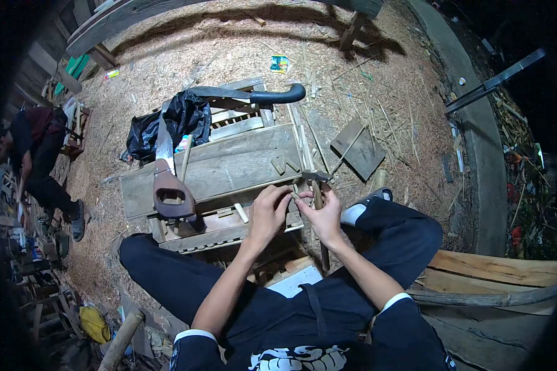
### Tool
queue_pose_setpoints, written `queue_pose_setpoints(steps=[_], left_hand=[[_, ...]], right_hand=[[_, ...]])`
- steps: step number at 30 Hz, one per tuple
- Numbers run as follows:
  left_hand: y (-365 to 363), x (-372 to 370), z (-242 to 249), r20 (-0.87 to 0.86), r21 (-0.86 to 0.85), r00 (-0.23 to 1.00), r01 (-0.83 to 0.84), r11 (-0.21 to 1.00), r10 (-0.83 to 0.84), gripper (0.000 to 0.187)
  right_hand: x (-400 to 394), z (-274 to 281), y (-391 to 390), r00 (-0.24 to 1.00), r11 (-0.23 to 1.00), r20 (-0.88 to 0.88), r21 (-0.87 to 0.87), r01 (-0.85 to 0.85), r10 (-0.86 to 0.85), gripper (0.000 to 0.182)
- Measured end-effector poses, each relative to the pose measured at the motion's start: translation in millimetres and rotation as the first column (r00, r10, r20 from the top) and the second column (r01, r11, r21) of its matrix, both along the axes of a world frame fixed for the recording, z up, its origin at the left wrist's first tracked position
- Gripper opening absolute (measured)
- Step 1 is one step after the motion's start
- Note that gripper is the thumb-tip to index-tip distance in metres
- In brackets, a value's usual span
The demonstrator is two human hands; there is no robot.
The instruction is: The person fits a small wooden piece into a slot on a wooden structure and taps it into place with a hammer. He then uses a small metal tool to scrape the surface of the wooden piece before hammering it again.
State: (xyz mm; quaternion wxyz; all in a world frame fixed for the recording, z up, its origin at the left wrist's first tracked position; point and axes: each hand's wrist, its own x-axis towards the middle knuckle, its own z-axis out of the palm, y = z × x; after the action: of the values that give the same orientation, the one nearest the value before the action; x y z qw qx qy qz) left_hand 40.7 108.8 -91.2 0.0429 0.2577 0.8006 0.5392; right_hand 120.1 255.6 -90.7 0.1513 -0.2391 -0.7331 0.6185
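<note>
The left hand point(267, 213) and the right hand point(320, 213) meet in the middle, just above the person's knees. Both sets of fingers are curled in and pinching a small wooden piece point(295, 195) between them. It is too small to tell just what it is. The hands hold it close together, likely so it stays steady.

A hammer point(319, 204) stands right by the right hand, its head at 12 o'clock from that hand and its handle running down toward 6 o'clock. It seems kept there so it is quick to grab.

At 9 o'clock from the hands a hand saw point(167, 179) lies on a wooden crate point(229, 167), handle toward the person (easy to pick up that way). A black bag point(173, 120) sits at 11 o'clock, and a big knife point(254, 94) with a dark handle lies past it, near 12 o'clock. A few short wood bits lie on the crate top.

The ground point(241, 43) is covered in sawdust and thin sticks. A flat board point(359, 148) lies at 1 o'clock. Planks point(495, 269) are stacked at 3 o'clock. Far at 9 o'clock, another person point(40, 161) bends over their own work. It is dark out past the edges.
</note>
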Motion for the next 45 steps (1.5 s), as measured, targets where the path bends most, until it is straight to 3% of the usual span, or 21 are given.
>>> queue_pose_setpoints(steps=[5, 8, 11, 14, 16, 26, 28, 31, 34, 39, 41, 43, 44, 45], left_hand=[[0, 7, -1, 0.049, 0.039, 0.998, -0.034, 0.999, 0.032, 0.020], [-2, 6, 1, -0.018, 0.095, 0.999, -0.028, 0.995, 0.030, 0.020], [-12, 4, 18, 0.084, 0.165, 0.996, 0.009, 0.986, -0.023, 0.024], [-17, 0, 32, -0.191, 0.250, 0.979, 0.115, 0.961, -0.067, 0.032], [-20, 1, 42, -0.246, 0.255, 0.968, 0.120, 0.960, -0.055, 0.031], [-35, 6, 64, -0.558, 0.228, 0.828, 0.087, 0.970, 0.057, 0.031], [-37, 6, 67, -0.566, 0.231, 0.822, 0.080, 0.970, 0.067, 0.031], [-40, 7, 70, -0.573, 0.254, 0.814, 0.066, 0.965, 0.096, 0.032], [-42, 6, 74, -0.570, 0.279, 0.814, 0.061, 0.958, 0.114, 0.034], [-44, 4, 76, -0.538, 0.295, 0.835, 0.057, 0.954, 0.117, 0.039], [-41, 5, 77, -0.425, 0.366, 0.891, 0.010, 0.931, 0.158, 0.041], [-39, 3, 69, -0.388, 0.370, 0.907, -0.011, 0.929, 0.166, 0.039], [-39, 2, 66, -0.351, 0.374, 0.920, -0.031, 0.927, 0.172, 0.037], [-38, 3, 67, -0.351, 0.374, 0.920, -0.033, 0.927, 0.174, 0.037]], right_hand=[[0, 12, -1, 1.000, 0.998, 0.000, 0.065, -0.001, 0.001, 0.037], [3, 19, 0, 0.998, 0.989, -0.066, 0.146, -0.005, 0.015, 0.042], [8, 31, 0, 0.997, 0.992, -0.062, 0.116, -0.048, 0.055, 0.046], [11, 48, -2, 0.994, 0.996, -0.090, 0.068, -0.062, 0.068, 0.046], [10, 60, -5, 0.973, 0.996, -0.218, 0.066, -0.064, 0.077, 0.047], [15, 87, -16, 0.949, 0.994, -0.300, 0.070, -0.079, 0.096, 0.034], [13, 90, -19, 0.919, 0.991, -0.374, 0.096, -0.098, 0.127, 0.035], [14, 91, -21, 0.920, 0.984, -0.352, 0.106, -0.142, 0.170, 0.035], [9, 93, -29, 0.922, 0.992, -0.370, -0.004, -0.127, 0.117, 0.036], [3, 97, -34, 0.919, 0.992, -0.373, 0.025, -0.124, 0.124, 0.033], [2, 93, -31, 0.918, 0.990, -0.372, 0.034, -0.138, 0.141, 0.031], [3, 90, -28, 0.954, 0.954, -0.207, 0.254, -0.161, 0.216, 0.029], [1, 89, -30, 0.954, 0.953, -0.206, 0.254, -0.163, 0.218, 0.029], [-4, 90, -35, 0.963, 0.985, -0.220, 0.109, -0.135, 0.156, 0.031]])
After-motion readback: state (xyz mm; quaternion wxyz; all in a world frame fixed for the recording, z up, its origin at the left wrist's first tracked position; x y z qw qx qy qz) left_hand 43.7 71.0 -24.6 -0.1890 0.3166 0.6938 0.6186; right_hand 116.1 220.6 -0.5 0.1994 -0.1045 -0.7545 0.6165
